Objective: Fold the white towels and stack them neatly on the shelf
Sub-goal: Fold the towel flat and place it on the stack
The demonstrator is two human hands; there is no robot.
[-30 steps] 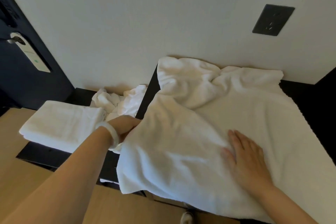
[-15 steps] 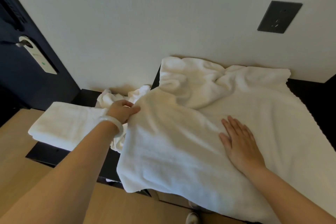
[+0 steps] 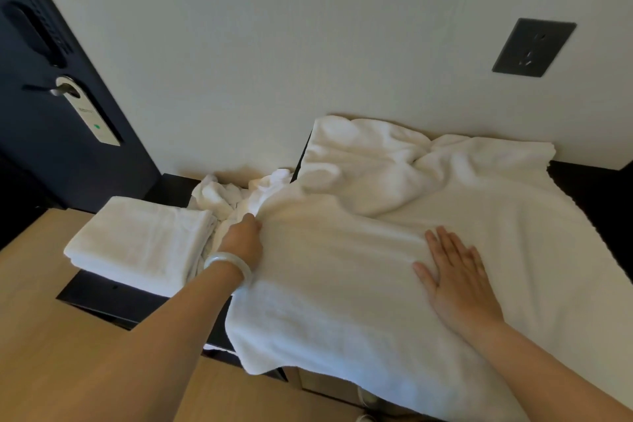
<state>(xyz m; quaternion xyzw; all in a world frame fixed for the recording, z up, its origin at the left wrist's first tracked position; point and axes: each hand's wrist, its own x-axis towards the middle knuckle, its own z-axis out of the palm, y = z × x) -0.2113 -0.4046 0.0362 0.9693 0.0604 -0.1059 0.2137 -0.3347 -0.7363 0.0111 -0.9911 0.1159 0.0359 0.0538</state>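
Folded towel (image 3: 137,243) left, crumpled towel (image 3: 222,193) behind it, spread towel (image 3: 394,250) right

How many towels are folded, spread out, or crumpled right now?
Folded: 1, the folded towel on the low shelf.
Spread out: 1, the large towel under both hands.
Crumpled: 1, the crumpled heap behind the folded one; it may hold more than one piece.
Total: 3
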